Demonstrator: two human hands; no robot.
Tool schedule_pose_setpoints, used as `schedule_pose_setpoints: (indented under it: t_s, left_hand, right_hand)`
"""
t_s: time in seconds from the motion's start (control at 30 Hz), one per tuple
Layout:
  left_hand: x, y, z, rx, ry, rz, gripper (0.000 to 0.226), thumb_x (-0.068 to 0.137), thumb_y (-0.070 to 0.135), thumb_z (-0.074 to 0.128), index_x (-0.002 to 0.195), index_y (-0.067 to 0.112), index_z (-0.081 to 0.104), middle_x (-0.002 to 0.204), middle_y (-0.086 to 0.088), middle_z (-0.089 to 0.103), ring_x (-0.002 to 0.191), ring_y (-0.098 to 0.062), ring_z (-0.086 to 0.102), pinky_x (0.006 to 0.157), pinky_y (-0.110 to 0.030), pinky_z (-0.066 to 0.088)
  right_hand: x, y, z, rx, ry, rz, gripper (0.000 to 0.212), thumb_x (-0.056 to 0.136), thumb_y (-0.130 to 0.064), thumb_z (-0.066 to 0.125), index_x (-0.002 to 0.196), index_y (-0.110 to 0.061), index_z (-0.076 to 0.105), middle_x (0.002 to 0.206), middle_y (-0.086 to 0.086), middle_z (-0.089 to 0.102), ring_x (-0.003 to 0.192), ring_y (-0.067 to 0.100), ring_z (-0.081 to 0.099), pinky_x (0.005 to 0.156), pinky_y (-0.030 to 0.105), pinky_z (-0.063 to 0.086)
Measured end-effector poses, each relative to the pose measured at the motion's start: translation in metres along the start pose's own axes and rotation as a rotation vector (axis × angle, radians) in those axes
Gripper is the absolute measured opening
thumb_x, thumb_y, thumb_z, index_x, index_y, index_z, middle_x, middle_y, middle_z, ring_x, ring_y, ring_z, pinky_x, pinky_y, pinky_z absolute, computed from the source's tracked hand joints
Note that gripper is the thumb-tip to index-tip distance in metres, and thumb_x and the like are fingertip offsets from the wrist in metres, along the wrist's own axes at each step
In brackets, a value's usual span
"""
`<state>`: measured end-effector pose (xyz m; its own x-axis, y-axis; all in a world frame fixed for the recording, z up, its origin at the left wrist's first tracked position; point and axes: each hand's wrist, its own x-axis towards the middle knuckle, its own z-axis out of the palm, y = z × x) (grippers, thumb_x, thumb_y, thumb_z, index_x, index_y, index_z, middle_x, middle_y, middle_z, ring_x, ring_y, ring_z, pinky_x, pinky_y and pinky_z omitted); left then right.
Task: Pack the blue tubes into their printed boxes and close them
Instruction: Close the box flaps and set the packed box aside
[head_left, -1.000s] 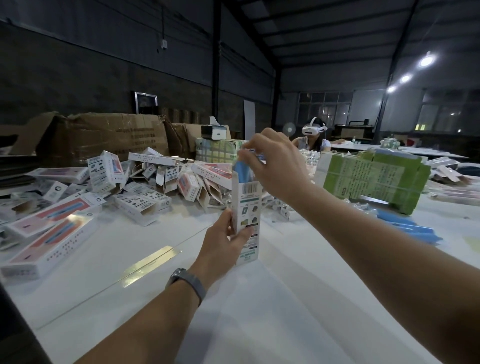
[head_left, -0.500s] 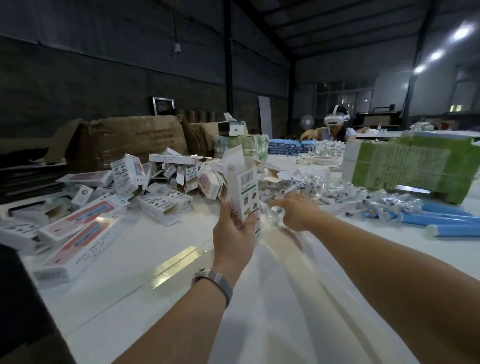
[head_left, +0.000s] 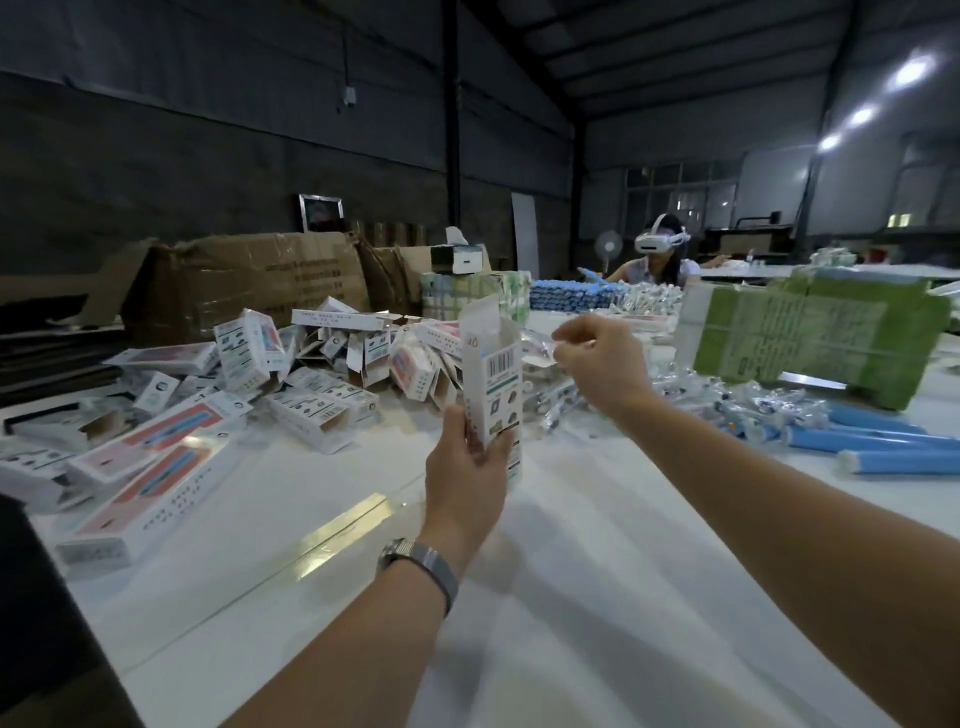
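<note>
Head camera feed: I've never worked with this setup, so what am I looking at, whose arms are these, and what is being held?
There is no machine here. The single view comes from a camera worn on a person's head, looking forward and down at that person's own arms. The left hand, with a watch on its wrist, grips an upright printed box whose top flap stands open. The right hand pinches a small clear packet beside the box top. On the white table lie a heap of printed boxes to the left and loose blue tubes to the right, by a green carton.
</note>
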<state>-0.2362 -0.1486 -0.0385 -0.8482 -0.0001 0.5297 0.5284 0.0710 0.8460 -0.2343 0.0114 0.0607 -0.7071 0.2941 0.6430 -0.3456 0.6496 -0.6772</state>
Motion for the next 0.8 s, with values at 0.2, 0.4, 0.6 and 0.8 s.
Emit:
schedule_pose_setpoints:
  t_s: [0.2,0.4,0.6,0.8]
  left_hand:
    - [-0.002,0.002,0.004,0.039,-0.053,0.028,0.024,0.093,0.018,0.069,0.103,0.025,0.049,0.106,0.013,0.064,0.087,0.005,0.066,0.063,-0.005,0.05]
    - [-0.006,0.003,0.007,0.064,-0.086,0.038,0.025,0.091,0.02,0.072,0.098,0.031,0.05,0.098,0.023,0.064,0.083,0.017,0.063,0.062,-0.008,0.052]
    - [-0.005,0.007,0.007,0.112,-0.089,0.046,0.031,0.091,0.019,0.072,0.086,0.037,0.048,0.098,0.027,0.066,0.083,0.012,0.064,0.066,-0.016,0.056]
    - [-0.008,0.012,0.005,0.1,-0.106,0.081,0.022,0.09,0.014,0.072,0.096,0.023,0.053,0.084,0.028,0.067,0.075,0.015,0.062,0.061,-0.005,0.047]
  right_hand:
    - [-0.012,-0.079,-0.062,0.218,0.049,-0.239,0.021,0.08,-0.013,0.054,0.069,-0.027,0.065,0.049,-0.017,0.055,0.043,-0.001,0.038,0.043,0.012,0.031]
    - [-0.018,-0.093,-0.053,-0.419,-0.215,-0.398,0.014,0.083,-0.012,0.064,0.096,-0.019,0.064,0.08,-0.008,0.064,0.068,0.003,0.055,0.062,0.017,0.043]
    - [-0.026,-0.08,-0.034,-0.421,-0.074,-0.555,0.021,0.091,-0.015,0.065,0.11,-0.014,0.055,0.09,-0.002,0.066,0.072,0.015,0.057,0.059,0.022,0.038]
    - [-0.034,-0.048,-0.028,-0.396,-0.092,-0.485,0.02,0.097,-0.034,0.058,0.095,-0.02,0.072,0.106,-0.006,0.063,0.101,0.016,0.048,0.08,0.034,0.045]
